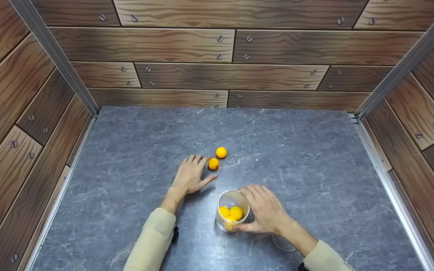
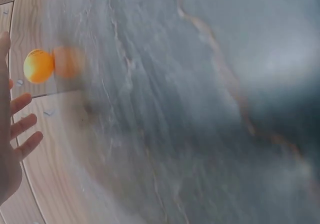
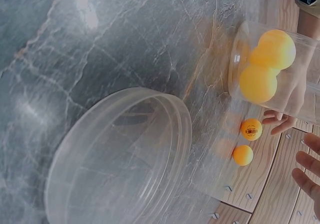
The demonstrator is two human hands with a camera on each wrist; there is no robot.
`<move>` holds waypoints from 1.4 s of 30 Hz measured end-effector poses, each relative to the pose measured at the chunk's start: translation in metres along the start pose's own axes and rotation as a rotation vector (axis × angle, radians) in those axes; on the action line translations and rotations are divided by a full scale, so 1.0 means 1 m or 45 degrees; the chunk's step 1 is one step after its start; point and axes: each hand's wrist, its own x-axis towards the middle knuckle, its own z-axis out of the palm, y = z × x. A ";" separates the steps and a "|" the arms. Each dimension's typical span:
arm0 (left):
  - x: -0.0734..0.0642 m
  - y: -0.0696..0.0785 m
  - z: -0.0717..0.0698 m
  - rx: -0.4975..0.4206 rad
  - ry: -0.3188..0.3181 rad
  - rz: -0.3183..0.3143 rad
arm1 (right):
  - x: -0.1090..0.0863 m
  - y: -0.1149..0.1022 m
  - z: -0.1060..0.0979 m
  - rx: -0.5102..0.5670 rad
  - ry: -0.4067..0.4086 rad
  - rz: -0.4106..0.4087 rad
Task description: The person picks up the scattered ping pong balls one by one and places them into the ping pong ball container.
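Note:
My left hand (image 1: 191, 175) is spread low over the table, its index fingertip right at the nearer orange table tennis ball (image 1: 213, 163). A second orange ball (image 1: 221, 152) lies just behind that one. In the left wrist view the straight fingers (image 2: 24, 126) show beside an orange ball (image 2: 39, 66). My right hand (image 1: 265, 207) holds a clear plastic jar (image 1: 240, 196) from its right side, thumb at the front and fingers by the back rim. Orange balls (image 3: 258, 83) lie at the jar's bottom. The jar stands upright with its mouth uncovered.
A clear round lid (image 3: 182, 119) lies on the table under the right forearm, close to the jar. Wood-patterned walls (image 1: 187, 47) with metal corner rails (image 1: 388, 64) enclose the grey marbled table (image 1: 126, 150) at the back and both sides.

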 end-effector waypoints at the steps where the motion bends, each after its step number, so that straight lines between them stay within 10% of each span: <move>1: 0.001 0.001 0.001 -0.002 -0.004 -0.008 | 0.000 0.000 0.000 0.001 0.003 -0.003; 42: 0.022 0.016 0.026 0.111 -0.019 0.019 | -0.002 0.000 0.001 0.038 0.023 -0.005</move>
